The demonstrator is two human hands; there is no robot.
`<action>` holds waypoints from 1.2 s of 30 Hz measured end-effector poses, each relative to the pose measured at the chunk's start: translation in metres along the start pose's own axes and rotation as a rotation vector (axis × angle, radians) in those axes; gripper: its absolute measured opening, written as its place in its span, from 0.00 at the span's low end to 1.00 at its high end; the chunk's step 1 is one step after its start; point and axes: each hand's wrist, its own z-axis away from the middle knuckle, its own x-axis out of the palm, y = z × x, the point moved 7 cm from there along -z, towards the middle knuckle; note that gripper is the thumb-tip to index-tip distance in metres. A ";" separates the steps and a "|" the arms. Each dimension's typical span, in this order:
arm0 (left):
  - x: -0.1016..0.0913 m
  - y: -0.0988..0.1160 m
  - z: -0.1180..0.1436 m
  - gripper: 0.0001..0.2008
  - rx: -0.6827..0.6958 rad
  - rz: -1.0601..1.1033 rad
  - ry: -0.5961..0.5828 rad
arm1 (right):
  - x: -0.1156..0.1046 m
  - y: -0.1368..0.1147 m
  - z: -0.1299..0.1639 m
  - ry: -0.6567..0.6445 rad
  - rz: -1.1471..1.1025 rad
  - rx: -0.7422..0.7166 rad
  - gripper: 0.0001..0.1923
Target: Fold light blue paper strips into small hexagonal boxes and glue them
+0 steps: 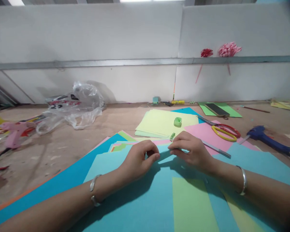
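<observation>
Nearest: light-blue sheets (135,212) across the work surface, a green paper panel (193,206) lying among them. Both forearms come in over these, a silver bangle at each wrist.

Above the sheets, between the hands: a narrow blue paper strip (164,155). Flat-looking, slim, close in colour to the paper beneath, slanting up towards the right; its ends run out of sight at the fingers. Right hand (190,149): thumb and fingertips drawn together, pinching the strip's right end. Left hand (140,158): fingers curled, thumb and forefinger bowed into a loop, tips close together at the strip's left end; cannot tell whether they grip it.

Just past the right fingers, a small green paper coil (172,137); a grey pen (217,149) to the right. Further, a folded green paper piece (177,121) on pale yellow sheets (157,120), with red-and-yellow scissors (223,132) beside. Blue glue gun (268,138) far right, pink one (15,132) far left.

Farthest: crumpled plastic bag (74,106), phone (217,109) on green paper, two paper flowers (229,49) at the wall rail (125,62).
</observation>
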 end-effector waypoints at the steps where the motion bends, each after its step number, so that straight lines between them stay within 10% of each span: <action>1: 0.002 0.001 0.001 0.09 0.017 -0.031 -0.008 | -0.001 -0.003 0.000 0.017 0.005 -0.016 0.04; 18: -0.020 0.029 0.014 0.03 0.412 -0.151 0.359 | -0.021 -0.014 0.002 0.232 0.001 0.020 0.07; 36: -0.015 0.028 0.017 0.03 0.446 -0.136 0.347 | -0.024 -0.016 0.002 0.258 -0.070 0.029 0.07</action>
